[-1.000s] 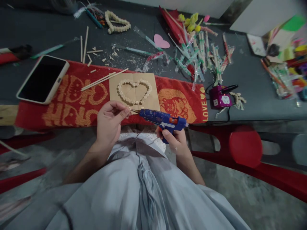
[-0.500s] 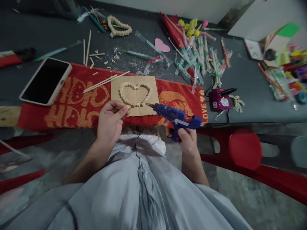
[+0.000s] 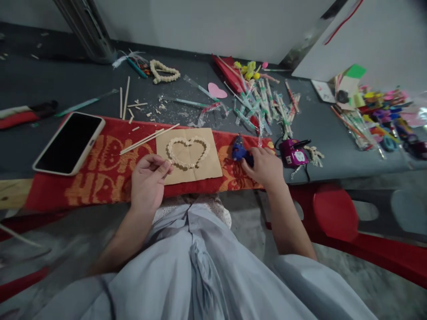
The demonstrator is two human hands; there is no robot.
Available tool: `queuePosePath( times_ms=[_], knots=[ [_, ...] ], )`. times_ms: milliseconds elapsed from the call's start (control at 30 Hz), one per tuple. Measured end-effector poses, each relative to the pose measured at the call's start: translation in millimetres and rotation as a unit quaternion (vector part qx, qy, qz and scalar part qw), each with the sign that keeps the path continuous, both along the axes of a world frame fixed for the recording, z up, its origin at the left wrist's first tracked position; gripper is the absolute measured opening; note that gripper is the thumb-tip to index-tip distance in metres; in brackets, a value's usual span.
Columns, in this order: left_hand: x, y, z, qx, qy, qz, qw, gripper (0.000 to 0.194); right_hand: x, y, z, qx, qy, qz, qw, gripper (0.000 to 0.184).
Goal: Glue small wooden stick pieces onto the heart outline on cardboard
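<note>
My left hand (image 3: 149,180) is in a pinch at the lower left of the brown card (image 3: 213,153), its fingertips closed on a small pale piece of stick (image 3: 171,162). On the card sits a heart-shaped outline (image 3: 169,151) of short pale pieces, with a small gap near its lower tip. My right hand (image 3: 267,165) is wrapped round the blue glue gun (image 3: 239,150), which rests at the right part of the red towel (image 3: 113,171). The gun's nozzle points away from me, and its handle is partly hidden under my fingers.
A phone (image 3: 69,143) lies on the towel's left end, near two thin sticks (image 3: 147,140). Behind are cut stick bits (image 3: 160,110), a second heart frame (image 3: 166,76), a pink paper heart (image 3: 217,90) and wrapped straws (image 3: 263,104). A purple gadget (image 3: 293,153) stands at the right.
My right hand has moved from above my lap, right of the card, up and right, bringing the glue gun down onto the towel. The left hand still pinches beside the card.
</note>
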State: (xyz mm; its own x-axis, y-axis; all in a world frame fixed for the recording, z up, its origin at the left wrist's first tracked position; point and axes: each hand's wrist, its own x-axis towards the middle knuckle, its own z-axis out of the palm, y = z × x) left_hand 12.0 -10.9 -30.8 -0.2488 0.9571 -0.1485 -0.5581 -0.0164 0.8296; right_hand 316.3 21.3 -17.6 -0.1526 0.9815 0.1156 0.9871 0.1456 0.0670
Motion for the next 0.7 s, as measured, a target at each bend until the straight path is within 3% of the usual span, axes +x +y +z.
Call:
queuePosePath(
  times_ms=[167, 367, 567, 700],
  knots=[
    [-8, 12, -1.9, 0.001, -0.009, 0.004, 1.0, 0.037, -14, 20, 17.6, 0.035, -0.006, 0.018, 0.999, 0.031],
    [-17, 23, -0.7, -0.023, -0.022, 0.013, 0.999, 0.04, -82, 79, 40.0, -0.008, -0.039, 0.085, 0.996, 0.035],
    [-24, 30, 3.3, -0.066, -0.041, 0.019, 0.997, 0.041, -154, 165, 23.7, -0.057, -0.006, 0.175, 0.983, 0.034],
    [-27, 30, 3.8, -0.075, -0.047, 0.016, 0.996, 0.04, -188, 207, 8.4, -0.088, 0.036, 0.229, 0.969, 0.033]
  ],
)
